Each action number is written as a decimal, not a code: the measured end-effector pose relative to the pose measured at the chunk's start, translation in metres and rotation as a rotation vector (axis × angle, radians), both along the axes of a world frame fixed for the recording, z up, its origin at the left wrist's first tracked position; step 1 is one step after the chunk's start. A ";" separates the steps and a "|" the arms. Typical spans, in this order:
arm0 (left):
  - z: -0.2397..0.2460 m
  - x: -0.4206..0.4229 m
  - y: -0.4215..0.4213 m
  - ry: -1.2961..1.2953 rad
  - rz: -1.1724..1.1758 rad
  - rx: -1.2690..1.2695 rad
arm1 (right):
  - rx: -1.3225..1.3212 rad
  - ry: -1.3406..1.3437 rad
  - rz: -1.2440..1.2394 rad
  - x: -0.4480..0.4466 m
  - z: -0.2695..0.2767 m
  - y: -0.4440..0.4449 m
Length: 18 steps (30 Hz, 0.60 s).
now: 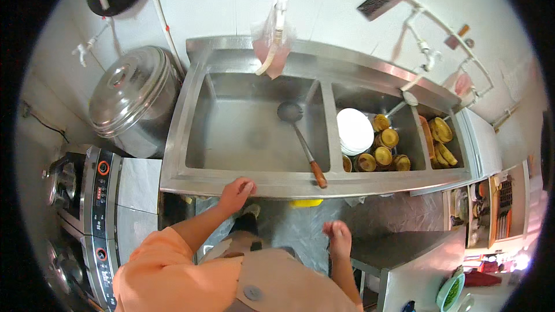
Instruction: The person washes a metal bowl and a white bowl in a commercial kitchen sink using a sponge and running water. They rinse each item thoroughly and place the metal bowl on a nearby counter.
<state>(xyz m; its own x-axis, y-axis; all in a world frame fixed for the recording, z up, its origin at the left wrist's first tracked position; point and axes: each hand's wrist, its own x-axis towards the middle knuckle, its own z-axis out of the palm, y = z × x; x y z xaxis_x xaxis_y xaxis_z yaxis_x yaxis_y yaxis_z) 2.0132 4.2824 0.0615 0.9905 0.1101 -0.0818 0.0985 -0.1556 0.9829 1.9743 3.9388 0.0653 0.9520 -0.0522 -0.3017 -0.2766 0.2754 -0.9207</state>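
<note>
My left hand (237,193) is by the front rim of a stainless steel sink (269,182), its fingers curled and nothing seen in them. Whether it touches the rim I cannot tell. Lower and farther right, my right hand (338,238) hangs in front of the sink, loosely closed, with nothing visible in it. In the large left basin, which seems to hold cloudy water, lies a metal ladle (290,112); its wooden handle (318,175) rests across the front rim. The middle basin has a stack of white plates (354,130) and several yellowish round containers (383,156).
Yellowish dishes (441,130) sit in the narrow right basin. A large lidded steel pot (130,91) stands left of the sink, near a cooker control panel (102,208). A plastic bag (272,47) hangs around the tap hose. Behind my right hand is a metal table (403,247).
</note>
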 end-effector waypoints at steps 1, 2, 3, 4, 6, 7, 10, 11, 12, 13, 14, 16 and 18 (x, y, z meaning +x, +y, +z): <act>-0.002 0.020 0.011 0.034 0.029 0.044 | -0.065 -0.026 0.063 0.037 0.009 0.020; -0.004 0.036 0.023 0.069 0.058 0.094 | -0.197 -0.029 0.143 0.075 0.014 0.041; -0.006 0.050 0.035 0.104 0.058 0.156 | -0.325 -0.041 0.224 0.113 0.016 0.060; -0.009 0.065 0.048 0.133 0.056 0.217 | -0.315 -0.056 0.303 0.147 0.013 0.080; -0.018 0.090 0.066 0.194 0.055 0.292 | -0.502 -0.054 0.476 0.205 -0.005 0.112; -0.022 0.102 0.073 0.228 0.058 0.312 | -0.643 -0.112 0.571 0.225 -0.020 0.125; -0.031 0.117 0.081 0.229 0.089 0.315 | -0.824 -0.132 0.874 0.259 -0.085 0.159; -0.033 0.119 0.082 0.216 0.096 0.289 | -0.953 -0.223 0.972 0.268 -0.107 0.166; -0.034 0.118 0.080 0.218 0.120 0.314 | -1.089 -0.336 1.057 0.279 -0.128 0.173; -0.035 0.115 0.079 0.226 0.136 0.323 | -1.264 -0.387 1.180 0.291 -0.147 0.177; -0.034 0.110 0.078 0.235 0.153 0.332 | -1.295 -0.216 1.103 0.306 -0.163 0.180; -0.032 0.096 0.077 0.320 0.232 0.353 | -1.399 0.242 1.012 0.338 -0.188 0.186; -0.030 0.085 0.079 0.330 0.308 0.368 | -1.660 0.215 1.121 0.348 -0.207 0.197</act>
<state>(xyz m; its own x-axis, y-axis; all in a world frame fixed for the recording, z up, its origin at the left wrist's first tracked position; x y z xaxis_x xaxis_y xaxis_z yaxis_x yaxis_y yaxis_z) 2.0985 4.3612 0.0319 0.8368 0.4692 -0.2822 0.4853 -0.3970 0.7791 2.3219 4.1353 -0.1416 0.7167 0.1301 -0.6851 0.1919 -0.9813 0.0143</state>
